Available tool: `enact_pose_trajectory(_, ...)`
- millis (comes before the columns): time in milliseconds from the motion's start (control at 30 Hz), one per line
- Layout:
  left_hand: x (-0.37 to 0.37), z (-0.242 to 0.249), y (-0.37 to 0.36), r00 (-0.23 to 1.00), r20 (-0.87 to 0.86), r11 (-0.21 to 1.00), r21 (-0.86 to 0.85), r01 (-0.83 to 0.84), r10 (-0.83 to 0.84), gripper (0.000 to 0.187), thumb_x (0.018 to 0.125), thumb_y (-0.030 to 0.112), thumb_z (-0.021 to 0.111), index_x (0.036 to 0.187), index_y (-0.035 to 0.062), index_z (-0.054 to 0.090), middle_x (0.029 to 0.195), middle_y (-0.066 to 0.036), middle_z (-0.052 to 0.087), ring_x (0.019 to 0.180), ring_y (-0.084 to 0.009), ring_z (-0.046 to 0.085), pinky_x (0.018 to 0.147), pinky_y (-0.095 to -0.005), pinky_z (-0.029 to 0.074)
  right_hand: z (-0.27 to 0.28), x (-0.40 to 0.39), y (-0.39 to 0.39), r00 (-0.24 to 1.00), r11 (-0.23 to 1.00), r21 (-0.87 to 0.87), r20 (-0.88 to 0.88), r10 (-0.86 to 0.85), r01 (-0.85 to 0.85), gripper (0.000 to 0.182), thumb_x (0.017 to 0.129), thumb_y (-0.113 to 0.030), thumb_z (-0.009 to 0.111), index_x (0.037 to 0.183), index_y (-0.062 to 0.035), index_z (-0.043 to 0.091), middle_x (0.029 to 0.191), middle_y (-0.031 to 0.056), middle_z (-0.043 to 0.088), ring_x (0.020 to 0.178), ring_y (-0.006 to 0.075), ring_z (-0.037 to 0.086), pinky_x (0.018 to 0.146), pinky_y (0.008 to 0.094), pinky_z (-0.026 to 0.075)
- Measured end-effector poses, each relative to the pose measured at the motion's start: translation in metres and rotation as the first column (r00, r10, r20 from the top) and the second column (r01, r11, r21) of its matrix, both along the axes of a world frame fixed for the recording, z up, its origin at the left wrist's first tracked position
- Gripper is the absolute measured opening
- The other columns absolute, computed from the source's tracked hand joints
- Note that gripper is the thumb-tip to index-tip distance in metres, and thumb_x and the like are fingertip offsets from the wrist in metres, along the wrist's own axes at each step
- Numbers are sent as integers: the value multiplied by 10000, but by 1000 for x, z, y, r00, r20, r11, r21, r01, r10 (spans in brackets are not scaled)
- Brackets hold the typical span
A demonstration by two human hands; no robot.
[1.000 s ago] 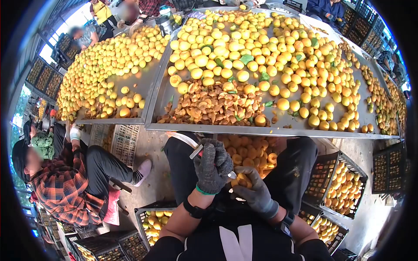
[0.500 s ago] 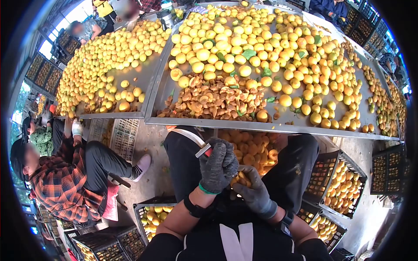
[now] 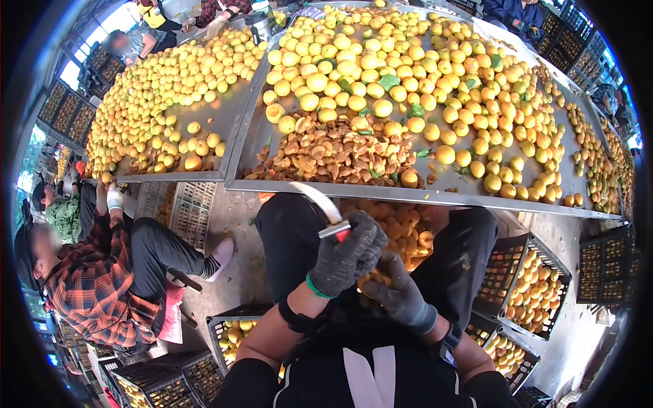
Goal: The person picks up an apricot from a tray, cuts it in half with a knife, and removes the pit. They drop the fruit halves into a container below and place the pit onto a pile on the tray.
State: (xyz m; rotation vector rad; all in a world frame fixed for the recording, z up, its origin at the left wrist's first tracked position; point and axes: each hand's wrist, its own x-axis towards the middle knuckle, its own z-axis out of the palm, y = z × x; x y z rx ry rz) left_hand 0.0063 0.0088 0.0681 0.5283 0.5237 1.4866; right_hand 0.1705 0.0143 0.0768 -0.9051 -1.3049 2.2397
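My left hand [image 3: 348, 254], in a dark grey glove, is closed around the red handle of a curved knife [image 3: 325, 208]; the blade points up and left toward the table edge. Beside it on the right, my right hand [image 3: 401, 295], also gloved, has its fingers bent around an orange fruit [image 3: 375, 277], which is partly hidden between the hands. Behind both hands, between the knees, lie many orange fruit halves [image 3: 401, 228]. On the metal table [image 3: 238, 166] ahead are a heap of brownish-orange pieces [image 3: 333, 151] and many whole yellow fruits [image 3: 381, 68] with some green leaves.
Crates of fruit [image 3: 537, 289] stand at the right, and another crate [image 3: 238, 333] is at the lower left. A person in a plaid shirt [image 3: 98, 292] sits at the left. Other people are beyond the tables. A second fruit-covered table [image 3: 204, 177] adjoins at the left.
My left hand has shifted slightly right and up and turned, so more of the knife's blade shows. My right hand has moved a little. Across the left table, a co-worker's gloved hand has reached in.
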Motion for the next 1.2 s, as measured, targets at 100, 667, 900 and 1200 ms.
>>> enact_pose_trajectory(100,9,2,-3,998,53,987,-154,-36,44,95,948,181,586,980,94,564,720,-8,516,541,-64,455,437,-198,361,2,0,0,999,992,-122,-38,6,-11,415,917,-125,592,1239,-59,338,955,72,550,654,90,563,498,205,448)
enact_pose_trajectory(667,18,-3,-4,968,124,950,-252,-183,219,123,960,210,568,917,96,548,627,23,443,444,-60,387,376,-198,310,-54,1,-2,994,457,886,-36,-103,80,483,830,-52,709,1194,14,398,1045,165,595,921,224,627,785,311,497)
enact_pose_trajectory(900,13,-2,1,992,67,966,-245,-88,107,144,956,213,577,904,83,543,658,15,484,465,-58,412,391,-194,319,-20,4,0,999,998,-52,-22,-48,47,489,866,-236,703,1166,-57,361,910,94,552,682,161,578,559,266,467)
enact_pose_trajectory(1200,27,15,-13,948,71,936,-197,-291,310,100,940,178,602,967,104,541,736,-24,530,506,-63,436,405,-204,348,-50,-2,-6,979,656,735,-52,-198,172,460,881,-241,685,1165,-62,372,969,113,566,812,201,626,658,291,504)
